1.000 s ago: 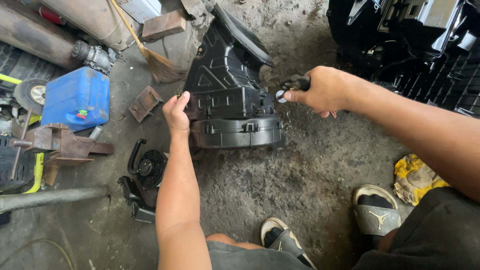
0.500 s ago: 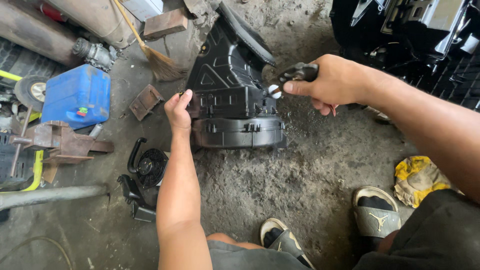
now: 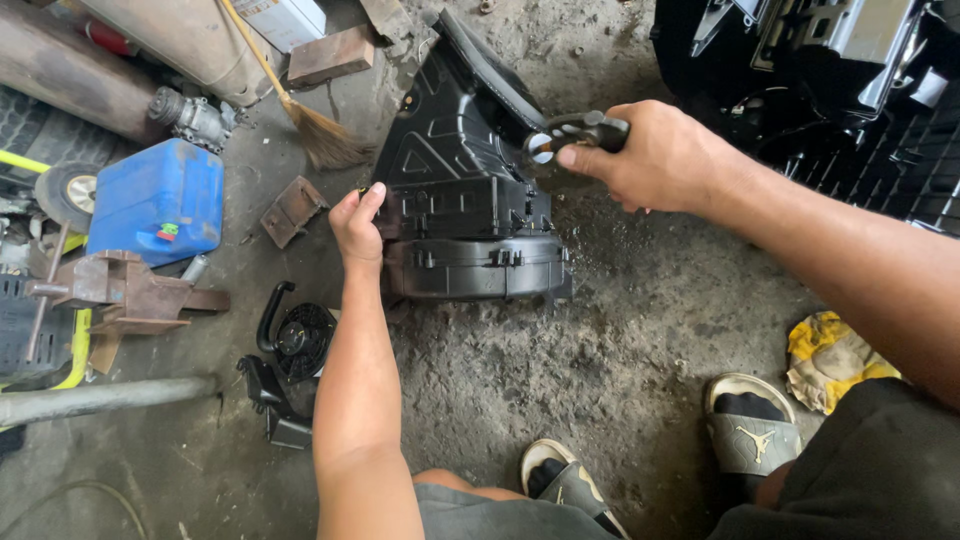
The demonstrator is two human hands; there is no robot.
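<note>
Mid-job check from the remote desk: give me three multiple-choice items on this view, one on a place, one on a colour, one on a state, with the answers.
1. Where is the left hand?
A. on the left edge of the black plastic housing
B. on the broom
C. on the sandal

2. What colour is the jerrycan left of the housing?
A. red
B. blue
C. white

3. What is the state of the right hand?
A. open and flat on the ground
B. resting on a knee
C. closed around a dark tool handle above the housing

Answers:
1 A, its fingers curl on the housing's left side.
2 B, its body is plainly blue.
3 C, the fingers wrap the handle, whose end sticks out toward the housing.
</note>
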